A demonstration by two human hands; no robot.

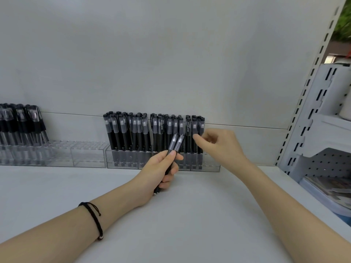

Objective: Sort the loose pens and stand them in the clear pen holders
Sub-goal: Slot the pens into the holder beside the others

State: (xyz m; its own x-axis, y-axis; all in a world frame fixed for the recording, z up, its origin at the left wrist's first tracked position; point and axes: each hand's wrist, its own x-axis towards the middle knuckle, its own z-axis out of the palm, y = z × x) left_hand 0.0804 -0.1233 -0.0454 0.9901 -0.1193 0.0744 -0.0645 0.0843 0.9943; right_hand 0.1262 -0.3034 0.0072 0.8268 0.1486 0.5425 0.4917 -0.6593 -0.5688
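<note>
My left hand (161,173) grips two black pens with clear caps (176,142), their caps pointing up and to the right. They are held just in front of a clear pen holder (207,164) filled with several upright black pens (152,131). My right hand (218,143) hovers to the right of the held pens, fingers apart and holding nothing, close to the rightmost standing pens.
An empty clear holder (85,154) stands left of the full one. Further left another holder (22,152) carries several black pens. All stand at the back of a white shelf (190,215). A slotted upright (303,103) and a grey rack (326,141) bound the right side.
</note>
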